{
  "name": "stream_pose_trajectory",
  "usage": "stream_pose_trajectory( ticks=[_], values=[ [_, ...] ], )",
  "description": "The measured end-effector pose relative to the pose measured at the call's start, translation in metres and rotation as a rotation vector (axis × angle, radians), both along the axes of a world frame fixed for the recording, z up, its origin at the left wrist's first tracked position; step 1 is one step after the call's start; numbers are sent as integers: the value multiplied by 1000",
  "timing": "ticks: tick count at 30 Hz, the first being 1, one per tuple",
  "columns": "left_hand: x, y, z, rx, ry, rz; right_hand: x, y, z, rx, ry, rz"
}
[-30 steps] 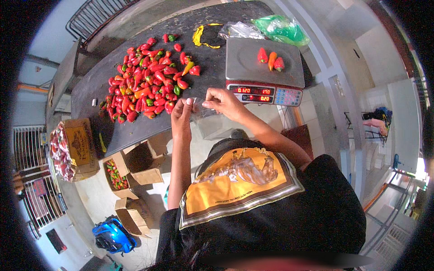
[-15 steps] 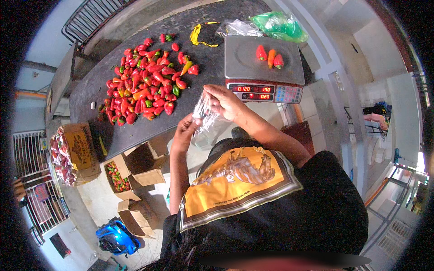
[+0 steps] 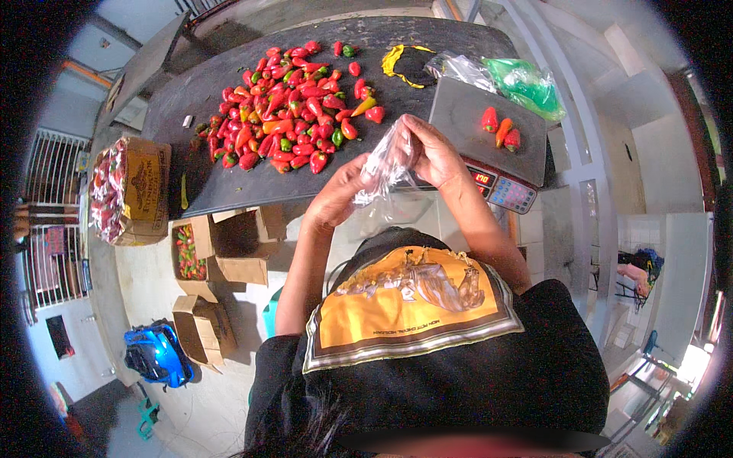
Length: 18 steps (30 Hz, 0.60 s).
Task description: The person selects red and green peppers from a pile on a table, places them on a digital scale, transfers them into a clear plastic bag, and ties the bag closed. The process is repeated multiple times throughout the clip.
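My left hand point(image 3: 340, 191) and my right hand point(image 3: 437, 153) are both closed on a thin clear plastic bag point(image 3: 388, 162), crumpled and stretched between them near the table's front edge. The right fingers pinch its upper end; the left fingers grip it lower down. Past my right hand stands a digital scale point(image 3: 462, 107) with a grey plate and lit red digits, partly covered by my right arm. Two red peppers and an orange pepper point(image 3: 503, 132) lie on its plate. A large heap of mostly red peppers point(image 3: 290, 107) is spread on the dark table point(image 3: 229, 191) beyond my left hand.
Behind the scale lie a green plastic bag point(image 3: 527, 88), clear plastic point(image 3: 466, 70) and a black-and-yellow item point(image 3: 393, 61). At left stands a carton of packed peppers point(image 3: 145, 195). Below the table are open cartons point(image 3: 244, 267), one holding peppers, and a blue backpack point(image 3: 160, 355).
The view has turned, so the table and scale sit differently in the picture. Both hands still hold the plastic bag, which looks less bunched and more drawn out between them.
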State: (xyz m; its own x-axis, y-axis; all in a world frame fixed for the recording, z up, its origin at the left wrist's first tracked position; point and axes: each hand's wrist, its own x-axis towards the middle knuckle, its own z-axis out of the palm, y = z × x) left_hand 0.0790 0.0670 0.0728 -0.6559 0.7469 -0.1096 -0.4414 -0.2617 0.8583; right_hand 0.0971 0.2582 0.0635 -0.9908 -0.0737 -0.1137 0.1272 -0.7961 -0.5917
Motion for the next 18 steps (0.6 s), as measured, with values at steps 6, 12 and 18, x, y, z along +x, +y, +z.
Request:
stream_pose_trajectory(
  ticks=[6, 12, 18],
  values=[
    [-15, -10, -5, 65, -102, 284, 6, 7, 17, 441, 121, 372],
    [-17, -11, -10, 281, -249, 51, 10, 17, -11, 238, 212, 118],
    [-7, -17, 6, -345, 145, -81, 16, 9, 24, 511, 270, 199]
  ],
)
